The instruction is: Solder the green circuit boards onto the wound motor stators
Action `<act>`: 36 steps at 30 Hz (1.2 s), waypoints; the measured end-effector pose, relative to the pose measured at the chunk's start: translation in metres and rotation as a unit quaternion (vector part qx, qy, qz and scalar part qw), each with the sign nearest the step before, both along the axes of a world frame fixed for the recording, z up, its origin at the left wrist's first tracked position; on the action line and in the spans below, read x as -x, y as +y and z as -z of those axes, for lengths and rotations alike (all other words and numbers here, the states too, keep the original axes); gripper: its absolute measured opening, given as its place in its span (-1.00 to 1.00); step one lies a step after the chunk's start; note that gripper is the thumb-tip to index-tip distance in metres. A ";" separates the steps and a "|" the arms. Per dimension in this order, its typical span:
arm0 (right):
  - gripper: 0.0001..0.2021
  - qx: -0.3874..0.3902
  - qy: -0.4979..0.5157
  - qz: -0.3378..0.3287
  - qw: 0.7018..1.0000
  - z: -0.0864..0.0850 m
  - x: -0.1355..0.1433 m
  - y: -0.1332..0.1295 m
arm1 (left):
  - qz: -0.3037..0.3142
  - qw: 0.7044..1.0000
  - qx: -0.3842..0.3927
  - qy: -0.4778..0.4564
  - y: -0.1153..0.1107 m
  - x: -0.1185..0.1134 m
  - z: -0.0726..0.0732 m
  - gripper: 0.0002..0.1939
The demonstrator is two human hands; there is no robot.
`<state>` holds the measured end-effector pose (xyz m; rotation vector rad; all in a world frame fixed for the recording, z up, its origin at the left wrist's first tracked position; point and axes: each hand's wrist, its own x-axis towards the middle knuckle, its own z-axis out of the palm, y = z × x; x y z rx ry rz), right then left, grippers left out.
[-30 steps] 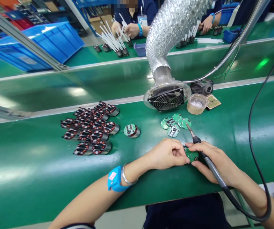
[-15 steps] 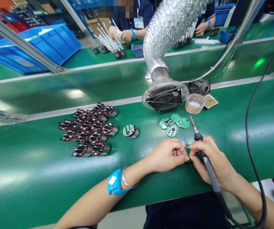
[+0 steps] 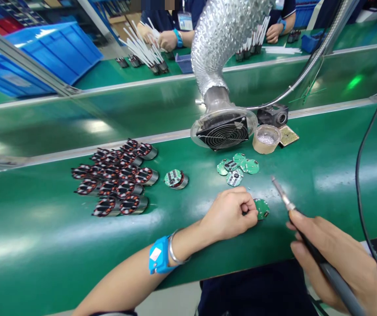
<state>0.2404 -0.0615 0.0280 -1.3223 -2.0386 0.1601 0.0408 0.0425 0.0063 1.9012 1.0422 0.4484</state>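
Observation:
My left hand (image 3: 232, 213) is closed, its fingertips pinching the left edge of a round green circuit board (image 3: 262, 209) over the bench. In my right hand (image 3: 333, 254) is a soldering iron (image 3: 313, 248), its tip pointing up and left, apart from the board. Several loose round boards (image 3: 235, 177) lie beyond my left hand. Farther left, one board (image 3: 172, 177) rests on a metal-cased part (image 3: 182, 181). Rows of similar cased parts with black and orange tops (image 3: 129, 204) stand at the left.
A fume extractor (image 3: 224, 131) hangs beyond the boards, beside a round solder tub (image 3: 266, 139) and a square sponge tray (image 3: 287, 136). The iron's black cable (image 3: 359, 175) hangs at the right. Across the divider, people's hands work near white sticks and a blue crate (image 3: 40, 57).
My right hand has moved right and nearer, away from my left hand, and now grips the iron along its handle. The green board at my left fingertips has come into view.

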 end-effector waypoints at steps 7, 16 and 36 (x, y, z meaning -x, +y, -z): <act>-0.58 -0.019 0.004 -0.021 1.000 -0.004 0.006 -0.016 | 0.001 0.999 -0.034 -0.001 -0.003 0.001 0.002 -0.91; -0.61 0.000 0.011 -0.051 0.999 0.004 0.008 -0.015 | -0.006 0.999 -0.053 -0.009 -0.005 0.000 0.003 -0.91; -0.54 -0.011 0.044 0.008 0.999 0.014 0.011 0.007 | 0.005 0.998 -0.060 0.017 -0.004 0.000 0.000 -0.92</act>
